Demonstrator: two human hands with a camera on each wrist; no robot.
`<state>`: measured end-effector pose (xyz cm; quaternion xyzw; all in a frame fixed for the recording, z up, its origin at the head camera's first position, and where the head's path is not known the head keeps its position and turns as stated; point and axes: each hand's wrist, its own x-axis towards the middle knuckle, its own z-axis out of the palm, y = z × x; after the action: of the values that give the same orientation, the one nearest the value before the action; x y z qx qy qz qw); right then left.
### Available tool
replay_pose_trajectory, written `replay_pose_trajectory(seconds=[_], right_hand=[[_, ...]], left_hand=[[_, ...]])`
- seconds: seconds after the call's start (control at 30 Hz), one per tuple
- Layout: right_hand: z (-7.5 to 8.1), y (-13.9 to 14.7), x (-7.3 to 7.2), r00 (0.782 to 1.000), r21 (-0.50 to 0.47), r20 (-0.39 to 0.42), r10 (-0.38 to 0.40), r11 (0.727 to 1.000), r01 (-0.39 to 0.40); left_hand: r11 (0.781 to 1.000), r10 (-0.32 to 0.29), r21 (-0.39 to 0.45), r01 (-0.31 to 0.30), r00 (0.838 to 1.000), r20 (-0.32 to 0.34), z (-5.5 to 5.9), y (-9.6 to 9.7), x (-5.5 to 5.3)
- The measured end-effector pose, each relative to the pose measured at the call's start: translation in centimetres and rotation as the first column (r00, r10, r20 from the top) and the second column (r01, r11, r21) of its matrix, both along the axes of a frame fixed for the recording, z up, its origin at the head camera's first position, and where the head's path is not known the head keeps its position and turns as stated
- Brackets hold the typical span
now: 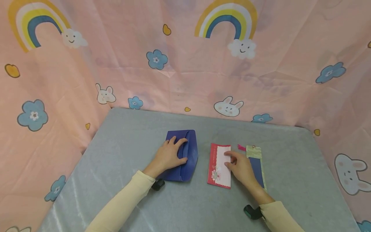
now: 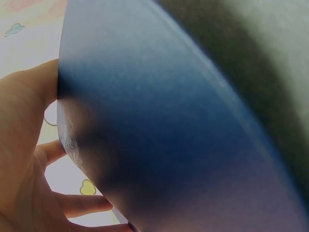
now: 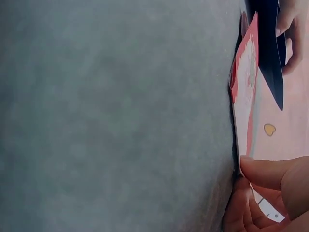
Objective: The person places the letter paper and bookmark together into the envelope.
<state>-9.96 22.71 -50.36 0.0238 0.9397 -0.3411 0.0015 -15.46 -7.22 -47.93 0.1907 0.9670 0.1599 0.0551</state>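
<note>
Blue envelope (image 1: pixel 190 161) under left hand (image 1: pixel 168 156), red card (image 1: pixel 218 167) in right hand (image 1: pixel 242 169)

Left fingers spread apart on the envelope; right thumb and fingers clamped on the card's right edge; the card lies between the hands, near the envelope.

Left hand (image 1: pixel 169 155) on blue envelope (image 1: pixel 191 158); right hand (image 1: pixel 242 167) at red-white card (image 1: pixel 221 164); green-blue strip (image 1: pixel 257 166) nearest right edge of table (image 1: pixel 301 180).
</note>
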Motion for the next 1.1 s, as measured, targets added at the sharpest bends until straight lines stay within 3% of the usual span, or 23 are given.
replay_pose_trajectory(seconds=[0.43, 1.1], right_hand=[[-0.2, 1.1, 0.0, 0.997, -0.042, -0.037, 0.069, 0.997, -0.071], [0.8, 1.9, -0.1, 0.997, -0.130, -0.011, 0.072, 0.989, -0.073]], left_hand=[[1.000, 0.001, -0.005, -0.001, 1.000, -0.005, -0.2, 0.0, -0.1], [1.000, -0.004, -0.001, 0.004, 1.000, -0.003, -0.1, -0.1, -0.1]])
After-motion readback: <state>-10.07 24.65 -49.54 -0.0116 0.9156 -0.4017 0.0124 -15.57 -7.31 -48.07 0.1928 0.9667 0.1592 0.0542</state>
